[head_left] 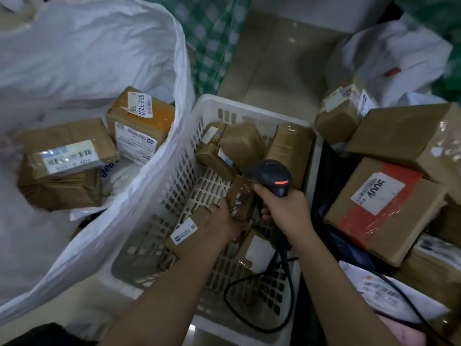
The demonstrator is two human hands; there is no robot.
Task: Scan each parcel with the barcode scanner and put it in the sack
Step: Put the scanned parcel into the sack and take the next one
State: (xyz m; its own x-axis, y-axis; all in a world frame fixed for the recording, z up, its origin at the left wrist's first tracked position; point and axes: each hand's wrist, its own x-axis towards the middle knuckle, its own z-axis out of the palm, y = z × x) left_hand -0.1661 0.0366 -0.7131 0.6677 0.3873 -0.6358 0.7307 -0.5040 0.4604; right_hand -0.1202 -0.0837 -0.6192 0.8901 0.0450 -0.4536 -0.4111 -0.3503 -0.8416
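On the beige tiled floor (269,71), a white slotted plastic basket (252,106) sits between a big white woven sack (154,171) at left and a heap of cardboard boxes (384,211) at right. Green-checked netting (212,38) hangs behind the sack. Inside the sack: two taped brown parcels, one labelled 56-2-7207 (139,121), the other (64,163) with a blurred barcode. Left hand (224,216) grips a small brown taped parcel (242,198) low in the basket, over more parcels. Right hand (287,208) clenched round the handle of a black barcode scanner (274,176), red light showing, head just beside the held parcel. Scanner cable (249,318) loops across the basket's near end.
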